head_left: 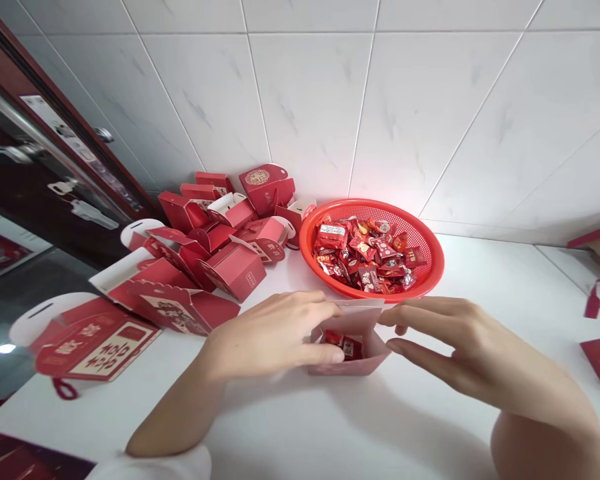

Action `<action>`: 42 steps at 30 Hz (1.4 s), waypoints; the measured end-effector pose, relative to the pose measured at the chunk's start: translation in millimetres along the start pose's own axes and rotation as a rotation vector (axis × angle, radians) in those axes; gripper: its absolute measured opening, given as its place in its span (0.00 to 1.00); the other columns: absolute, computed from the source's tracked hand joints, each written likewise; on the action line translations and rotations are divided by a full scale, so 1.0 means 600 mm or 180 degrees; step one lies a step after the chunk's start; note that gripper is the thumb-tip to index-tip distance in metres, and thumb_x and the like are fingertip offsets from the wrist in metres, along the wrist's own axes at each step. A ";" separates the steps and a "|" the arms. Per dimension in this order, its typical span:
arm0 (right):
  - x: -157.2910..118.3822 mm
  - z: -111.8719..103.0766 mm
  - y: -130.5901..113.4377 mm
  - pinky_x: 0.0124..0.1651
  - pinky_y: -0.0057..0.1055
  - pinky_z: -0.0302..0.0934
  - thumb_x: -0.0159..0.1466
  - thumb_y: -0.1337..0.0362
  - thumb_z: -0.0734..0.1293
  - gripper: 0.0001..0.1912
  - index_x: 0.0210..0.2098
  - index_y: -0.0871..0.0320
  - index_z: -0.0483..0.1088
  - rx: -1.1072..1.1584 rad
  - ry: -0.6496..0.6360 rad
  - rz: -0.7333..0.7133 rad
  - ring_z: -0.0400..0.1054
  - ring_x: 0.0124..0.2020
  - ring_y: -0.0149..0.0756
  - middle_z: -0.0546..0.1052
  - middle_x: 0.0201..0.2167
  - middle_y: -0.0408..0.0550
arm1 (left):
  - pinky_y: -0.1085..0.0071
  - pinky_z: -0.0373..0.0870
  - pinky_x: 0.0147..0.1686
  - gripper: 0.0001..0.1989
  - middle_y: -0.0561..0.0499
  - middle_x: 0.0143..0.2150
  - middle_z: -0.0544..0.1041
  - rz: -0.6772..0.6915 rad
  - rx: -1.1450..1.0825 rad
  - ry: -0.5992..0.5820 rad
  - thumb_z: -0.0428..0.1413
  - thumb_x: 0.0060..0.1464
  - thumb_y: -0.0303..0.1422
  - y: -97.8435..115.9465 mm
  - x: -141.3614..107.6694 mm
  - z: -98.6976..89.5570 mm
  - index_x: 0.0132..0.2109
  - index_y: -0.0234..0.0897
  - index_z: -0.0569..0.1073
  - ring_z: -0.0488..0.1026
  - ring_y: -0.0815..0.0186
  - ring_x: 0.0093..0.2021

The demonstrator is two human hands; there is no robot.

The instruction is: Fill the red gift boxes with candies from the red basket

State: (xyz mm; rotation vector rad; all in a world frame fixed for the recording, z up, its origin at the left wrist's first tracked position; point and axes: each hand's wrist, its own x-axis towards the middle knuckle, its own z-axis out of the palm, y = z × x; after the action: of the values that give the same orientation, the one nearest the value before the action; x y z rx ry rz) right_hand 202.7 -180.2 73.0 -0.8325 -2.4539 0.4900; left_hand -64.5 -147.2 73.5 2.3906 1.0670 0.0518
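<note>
On the desk (275,420), before the red basket (425,235), the open box (353,368) seems light, thin-walled, crushable, best held low; left hand (270,337) and right hand (460,347) bracket its sides, fingers narrowly parted, grip unclear; wrapped sweets (350,348) lie inside

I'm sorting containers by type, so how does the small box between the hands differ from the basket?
The box is angular with solid walls; the basket is rounded with perforated walls. The basket is bright orange-red and wider, the box a duller pinkish red and smaller. The basket holds a heap of wrapped pieces, while only a few show in the box. Both are open on top.
</note>
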 end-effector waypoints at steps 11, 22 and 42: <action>0.006 0.014 0.051 0.39 0.37 0.73 0.72 0.50 0.67 0.22 0.60 0.53 0.67 -0.0468 -0.0109 0.0868 0.80 0.43 0.46 0.82 0.50 0.53 | 0.65 0.69 0.55 0.20 0.50 0.62 0.79 0.0317 -0.0206 0.0115 0.56 0.68 0.41 -0.045 0.036 -0.019 0.63 0.46 0.76 0.75 0.54 0.61; 0.032 0.045 0.068 0.35 0.36 0.68 0.70 0.61 0.67 0.19 0.59 0.50 0.66 -0.0076 -0.0337 0.1253 0.77 0.36 0.43 0.82 0.41 0.47 | 0.66 0.68 0.60 0.29 0.50 0.66 0.76 0.0474 -0.0203 0.0225 0.60 0.58 0.24 -0.084 0.045 -0.019 0.66 0.46 0.73 0.74 0.56 0.63; 0.039 0.037 0.130 0.39 0.37 0.76 0.68 0.54 0.71 0.17 0.52 0.55 0.79 0.1584 0.0774 0.0739 0.77 0.37 0.38 0.83 0.43 0.50 | 0.74 0.72 0.33 0.17 0.51 0.36 0.81 0.0725 -0.2412 0.1272 0.67 0.54 0.34 -0.115 0.089 0.004 0.50 0.36 0.82 0.74 0.70 0.31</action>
State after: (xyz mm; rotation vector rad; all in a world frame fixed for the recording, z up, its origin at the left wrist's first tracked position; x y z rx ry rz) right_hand 210.3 -110.6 25.8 -0.8987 -1.9013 0.9726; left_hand -74.5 -72.4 29.7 1.8103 0.7358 0.8802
